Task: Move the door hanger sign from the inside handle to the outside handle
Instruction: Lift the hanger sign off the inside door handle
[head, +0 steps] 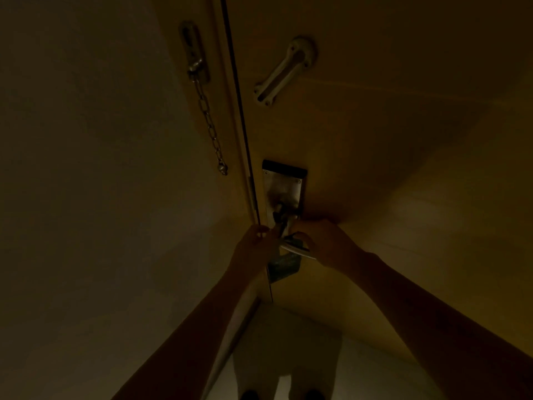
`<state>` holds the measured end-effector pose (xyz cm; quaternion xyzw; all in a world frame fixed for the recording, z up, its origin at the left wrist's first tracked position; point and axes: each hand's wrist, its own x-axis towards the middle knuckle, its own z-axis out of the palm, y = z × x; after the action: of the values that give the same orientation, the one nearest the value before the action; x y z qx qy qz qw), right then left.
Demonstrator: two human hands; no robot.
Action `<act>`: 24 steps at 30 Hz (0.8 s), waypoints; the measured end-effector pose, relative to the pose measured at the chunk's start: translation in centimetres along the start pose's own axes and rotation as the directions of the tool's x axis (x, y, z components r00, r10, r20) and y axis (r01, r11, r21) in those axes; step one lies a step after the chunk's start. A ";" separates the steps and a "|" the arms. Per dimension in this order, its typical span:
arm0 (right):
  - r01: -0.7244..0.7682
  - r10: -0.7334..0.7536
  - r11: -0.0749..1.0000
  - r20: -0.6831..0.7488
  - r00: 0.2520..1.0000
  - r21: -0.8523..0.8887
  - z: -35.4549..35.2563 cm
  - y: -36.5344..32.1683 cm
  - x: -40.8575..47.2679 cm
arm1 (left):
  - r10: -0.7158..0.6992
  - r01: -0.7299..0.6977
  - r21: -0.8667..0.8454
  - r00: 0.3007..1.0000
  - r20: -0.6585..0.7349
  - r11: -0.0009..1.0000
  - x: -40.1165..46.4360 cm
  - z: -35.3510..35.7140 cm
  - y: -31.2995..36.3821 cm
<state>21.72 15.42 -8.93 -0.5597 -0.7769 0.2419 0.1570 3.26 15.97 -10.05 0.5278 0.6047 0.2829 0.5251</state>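
The scene is very dim. A wooden door (375,125) is closed, with a metal lock plate (284,186) and its inside handle (284,217) at the centre. The door hanger sign (294,248), pale with a dark lower part, hangs at the handle just below the plate. My right hand (323,243) is closed on the sign's upper right edge. My left hand (255,246) touches the sign's left side at the door's edge; its exact grip is hard to make out. The outside handle is hidden.
A security chain (209,122) hangs from its bracket (194,50) on the door frame at the left. The chain's slide track (284,72) is mounted on the door above the lock plate. A plain wall (86,168) fills the left. My feet stand on pale floor (375,379) below.
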 end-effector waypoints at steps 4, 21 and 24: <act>-0.017 0.017 0.999 -0.004 1.000 0.029 0.2 0.4 -1.0 | -0.111 0.122 -0.122 0.989 0.094 0.985 1.8 -0.1 1.0; -0.060 0.060 0.998 -0.021 0.998 0.031 -0.3 1.9 -2.5 | 0.064 -0.166 0.540 0.977 0.203 0.825 3.5 -0.8 6.2; -0.067 0.067 0.997 -0.013 0.998 0.041 -0.5 2.3 -2.9 | 0.106 -0.178 0.600 0.983 0.153 0.780 2.9 0.2 6.1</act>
<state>24.76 13.33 -9.69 -0.5839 -0.7515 0.2586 0.1658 5.82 20.33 -5.63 0.7278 0.5921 0.0817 0.3364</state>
